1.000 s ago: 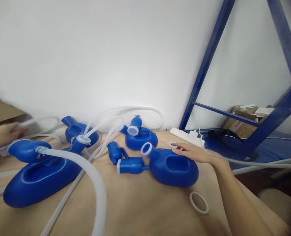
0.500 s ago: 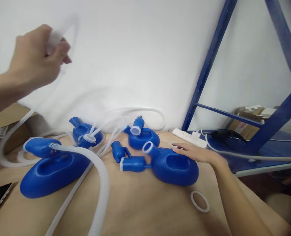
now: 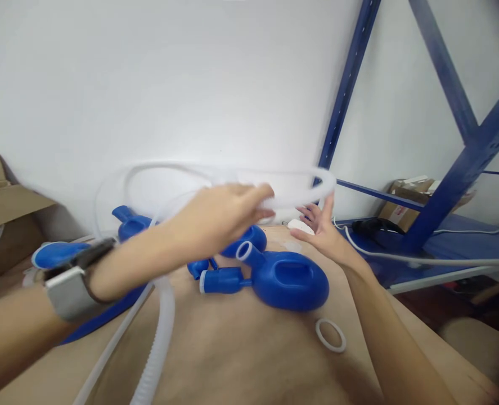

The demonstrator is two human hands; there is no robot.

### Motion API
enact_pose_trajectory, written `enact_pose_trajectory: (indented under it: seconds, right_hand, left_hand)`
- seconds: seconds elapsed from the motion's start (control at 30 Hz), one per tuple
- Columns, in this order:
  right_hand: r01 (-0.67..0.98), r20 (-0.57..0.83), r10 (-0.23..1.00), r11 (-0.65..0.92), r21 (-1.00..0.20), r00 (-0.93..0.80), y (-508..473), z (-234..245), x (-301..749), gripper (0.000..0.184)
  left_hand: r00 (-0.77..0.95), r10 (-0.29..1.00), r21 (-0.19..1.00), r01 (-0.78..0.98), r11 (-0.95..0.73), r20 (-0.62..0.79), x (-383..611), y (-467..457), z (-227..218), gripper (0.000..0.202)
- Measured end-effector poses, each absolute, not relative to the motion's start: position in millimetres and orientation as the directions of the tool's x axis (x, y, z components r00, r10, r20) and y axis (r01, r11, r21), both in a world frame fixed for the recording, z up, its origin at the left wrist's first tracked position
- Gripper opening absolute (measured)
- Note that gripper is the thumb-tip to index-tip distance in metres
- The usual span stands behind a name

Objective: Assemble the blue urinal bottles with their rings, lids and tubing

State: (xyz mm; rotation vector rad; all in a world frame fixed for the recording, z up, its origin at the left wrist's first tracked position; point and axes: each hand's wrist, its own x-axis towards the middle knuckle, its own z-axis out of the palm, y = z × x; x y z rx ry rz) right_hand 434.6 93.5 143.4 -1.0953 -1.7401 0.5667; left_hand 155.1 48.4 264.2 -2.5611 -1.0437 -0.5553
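Note:
My left hand (image 3: 241, 209), wearing a grey watch, is closed on a translucent white hose (image 3: 295, 197), which is blurred and bends in a loop to the right. Beside that bend my right hand (image 3: 323, 230) is raised, its fingers spread, the fingertips close to the hose; contact is unclear. Below them a blue plastic urinal bottle (image 3: 291, 298) lies with its open neck up to the left. A blue cylindrical funnel piece (image 3: 223, 281) with a white rim is at its left side. A white ring (image 3: 331, 336) rests in front on the brown surface. My left arm hides part of the other blue bottles.
Another blue bottle (image 3: 131, 224) stands by the wall, and a ribbed hose (image 3: 158, 337) runs toward me. Cardboard boxes (image 3: 4, 236) are at left. A white power strip (image 3: 302, 226) and a blue metal rack (image 3: 346, 84) are at right.
My left hand has swung down and right from the upper left, bringing the hose along. My right hand has lifted off the blue bottle and spread its fingers. The view has shifted slightly.

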Motion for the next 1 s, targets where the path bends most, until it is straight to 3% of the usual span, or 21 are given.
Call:
enact_pose_trajectory:
  seconds: [0.07, 0.17, 0.27, 0.33, 0.43, 0.57, 0.73, 0.83, 0.9, 1.0]
  right_hand:
    - [0.247, 0.518, 0.848, 0.530, -0.811, -0.117, 87, 151, 428, 0.132]
    - [0.182, 0.483, 0.871, 0.491, -0.852, -0.093, 78, 161, 422, 0.105]
    - [0.052, 0.478, 0.877, 0.476, -0.878, 0.047, 76, 167, 422, 0.084]
    - [-0.097, 0.484, 0.848, 0.512, -0.853, 0.217, 78, 170, 425, 0.069]
    - [-0.247, 0.488, 0.721, 0.653, -0.716, 0.492, 79, 178, 432, 0.058]
    - [-0.250, 0.475, 0.554, 0.790, -0.560, 0.684, 71, 190, 427, 0.054]
    - [-0.281, 0.415, 0.552, 0.784, -0.553, 0.723, 66, 195, 412, 0.055]
    - [-0.274, 0.429, 0.558, 0.781, -0.561, 0.711, 65, 194, 407, 0.065]
    - [-0.255, 0.447, 0.572, 0.767, -0.589, 0.688, 62, 192, 403, 0.070]
    - [-0.179, 0.488, 0.588, 0.738, -0.651, 0.646, 60, 190, 398, 0.065]
  left_hand:
    - [0.738, 0.593, -0.092, 0.648, -0.756, 0.322, 162, 44, 241, 0.023]
    - [0.808, 0.562, -0.003, 0.571, -0.821, 0.176, 161, 42, 216, 0.023]
    - [0.832, 0.550, -0.026, 0.553, -0.833, 0.073, 148, 44, 199, 0.020]
    - [0.790, 0.611, -0.076, 0.613, -0.786, 0.058, 137, 48, 190, 0.025]
    - [0.655, 0.747, -0.136, 0.755, -0.642, 0.111, 118, 58, 182, 0.029]
    - [0.459, 0.846, -0.240, 0.883, -0.402, 0.272, 95, 69, 185, 0.026]
    - [0.452, 0.644, -0.386, 0.887, -0.253, 0.617, 77, 65, 196, 0.034]
    - [0.374, 0.555, -0.367, 0.921, -0.130, 0.743, 77, 55, 207, 0.034]
    - [0.239, 0.619, -0.305, 0.952, 0.001, 0.748, 83, 47, 217, 0.036]
    - [-0.008, 0.782, -0.178, 0.972, 0.152, 0.623, 90, 41, 234, 0.040]
